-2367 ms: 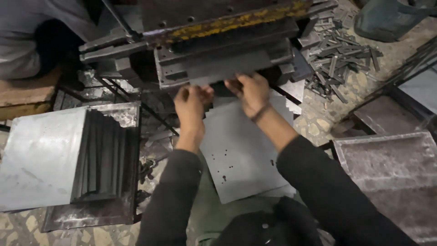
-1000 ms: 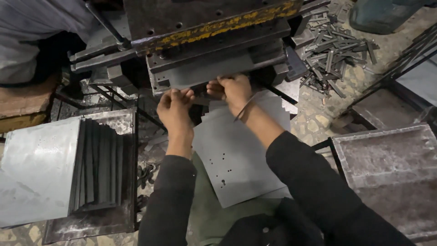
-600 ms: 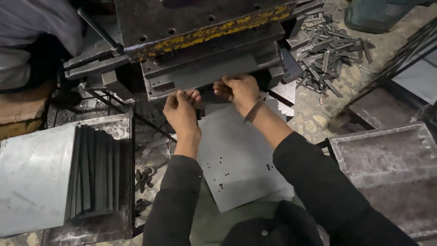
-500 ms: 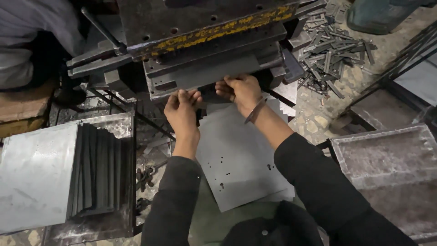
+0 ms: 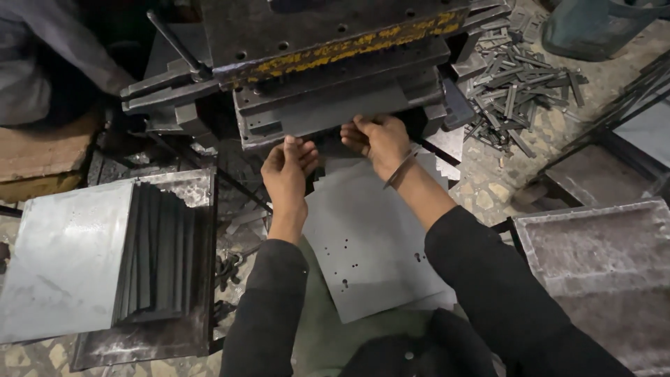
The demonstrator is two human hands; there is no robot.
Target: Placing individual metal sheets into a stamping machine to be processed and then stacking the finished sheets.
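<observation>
Grey metal sheet (image 5: 373,244) with small punched holes, lying flat across the lap, far edge pushed up to the mouth of the dark press die (image 5: 335,105). Left hand (image 5: 287,167) at that far edge, fingers curled narrow; grip itself hidden, so cannot tell whether pinching the sheet. Right hand (image 5: 378,139) just beside it at the die slot, fingers bent close, thin bangle on the wrist; hold likewise unclear. To the left, stack of dark plates (image 5: 162,258) on a tray (image 5: 199,183). Far right, heap of metal strips (image 5: 520,91) on the floor.
</observation>
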